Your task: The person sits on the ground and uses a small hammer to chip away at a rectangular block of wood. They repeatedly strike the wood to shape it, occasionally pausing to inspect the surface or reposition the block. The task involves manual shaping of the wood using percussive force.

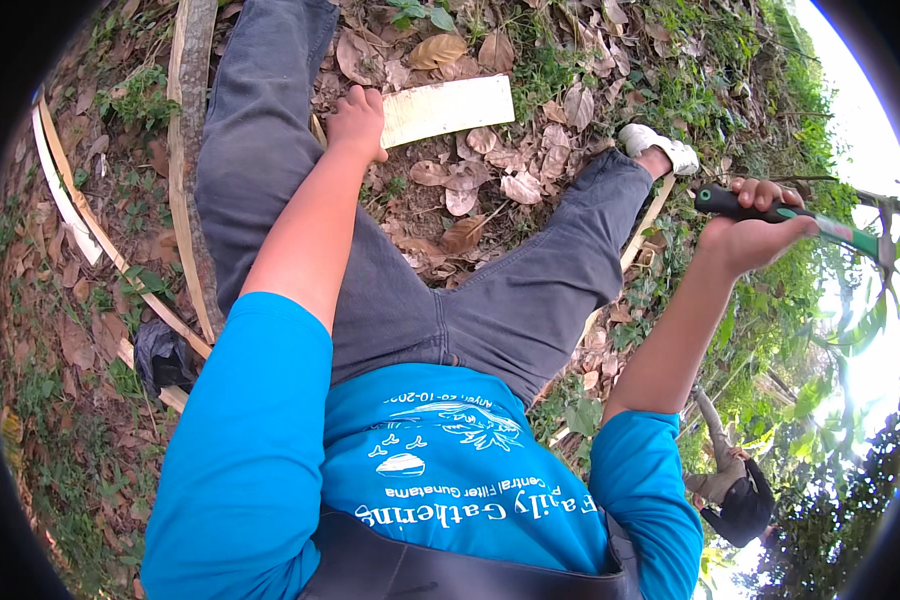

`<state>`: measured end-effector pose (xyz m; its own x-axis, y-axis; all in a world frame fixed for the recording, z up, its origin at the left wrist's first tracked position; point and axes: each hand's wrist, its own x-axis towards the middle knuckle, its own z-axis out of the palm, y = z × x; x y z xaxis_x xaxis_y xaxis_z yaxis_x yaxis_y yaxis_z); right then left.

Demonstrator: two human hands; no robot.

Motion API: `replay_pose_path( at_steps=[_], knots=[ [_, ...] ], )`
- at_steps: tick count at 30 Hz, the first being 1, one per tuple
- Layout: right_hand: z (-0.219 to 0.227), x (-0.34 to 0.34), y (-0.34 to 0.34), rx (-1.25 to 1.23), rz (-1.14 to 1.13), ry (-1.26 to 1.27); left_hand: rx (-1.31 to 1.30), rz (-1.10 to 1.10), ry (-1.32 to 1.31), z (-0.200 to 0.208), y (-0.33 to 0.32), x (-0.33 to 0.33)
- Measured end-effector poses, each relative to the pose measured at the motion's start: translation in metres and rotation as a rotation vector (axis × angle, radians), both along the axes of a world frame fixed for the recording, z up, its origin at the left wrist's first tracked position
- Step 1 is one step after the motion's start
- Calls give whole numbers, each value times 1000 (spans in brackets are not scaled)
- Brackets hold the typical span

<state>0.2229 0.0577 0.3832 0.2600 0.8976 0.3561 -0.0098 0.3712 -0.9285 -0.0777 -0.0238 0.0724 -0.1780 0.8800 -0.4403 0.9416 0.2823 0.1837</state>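
Note:
My left hand (357, 122) is closed on the left end of a short, pale wooden board (450, 108). The board lies low over dry leaves, between my spread legs. Raised well out to the right, my right hand (755, 228) grips a hammer (842, 234) by its black and green handle. The hammer's metal head points away to the right, against bright sky and foliage, and its outline is partly washed out. Board and hammer are far apart.
Long wooden strips (120, 262) and a timber length (182, 150) lie left of my leg (260, 130). A black plastic bag (163, 355) rests beside them. My white shoe (660, 148) is near the right hand. Another person (735, 490) is at lower right.

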Motion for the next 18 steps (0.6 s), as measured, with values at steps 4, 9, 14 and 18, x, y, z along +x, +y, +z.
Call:
replay_pose_path(
  at_steps=[4,9,14,18],
  knots=[
    [-83,-30,5,294,-26,-11,-1,0,11,-2,-1,-1],
    [-284,-21,-82,-1151,240,-640,41,-15,-9,1,3,4],
    [-175,-19,-59,-787,192,-223,62,-15,-2,-2,6,-3],
    [-36,-3,-18,-247,87,-71,10,1,12,6,2,2]
  ],
)
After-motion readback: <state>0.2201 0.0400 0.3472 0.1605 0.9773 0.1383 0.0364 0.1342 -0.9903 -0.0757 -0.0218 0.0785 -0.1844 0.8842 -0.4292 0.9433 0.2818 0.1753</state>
